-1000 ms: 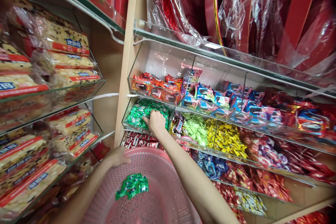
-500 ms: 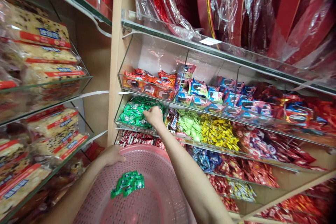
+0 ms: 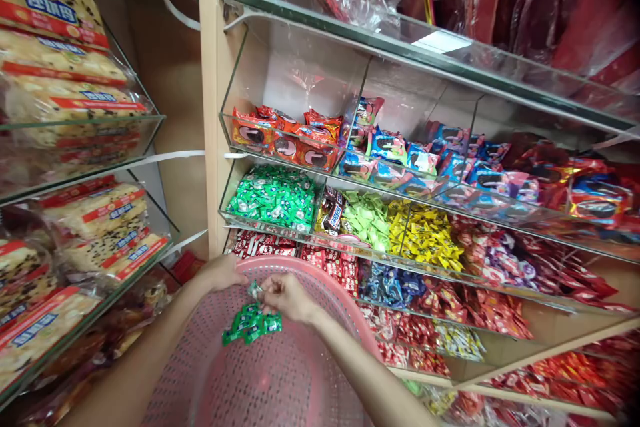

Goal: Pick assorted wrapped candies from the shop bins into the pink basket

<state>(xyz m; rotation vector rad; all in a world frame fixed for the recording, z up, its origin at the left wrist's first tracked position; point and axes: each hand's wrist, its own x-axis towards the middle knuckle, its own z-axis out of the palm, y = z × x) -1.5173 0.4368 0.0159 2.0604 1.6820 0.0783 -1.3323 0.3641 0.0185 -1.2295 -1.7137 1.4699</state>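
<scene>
My left hand grips the rim of a pink perforated plastic basket at its far left side. Over the basket, the fingers of my right hand are pinched on a small green-wrapped candy. Just below them, a small pile of green-wrapped candies lies inside the basket. Beyond the rim, a glass compartment holds many more of the same green candies. Part of the basket's right side is hidden by my right forearm.
Right of the green candies stand Snickers bars, lime-green candies and yellow candies. Red and blue snack packets fill the shelf above. Packaged pastries sit on glass shelves at left. A wooden post divides the two shelf units.
My right hand has come back from the green candy compartment to above the basket, with a candy in its fingers. My left hand stays on the rim. The view has shifted slightly.
</scene>
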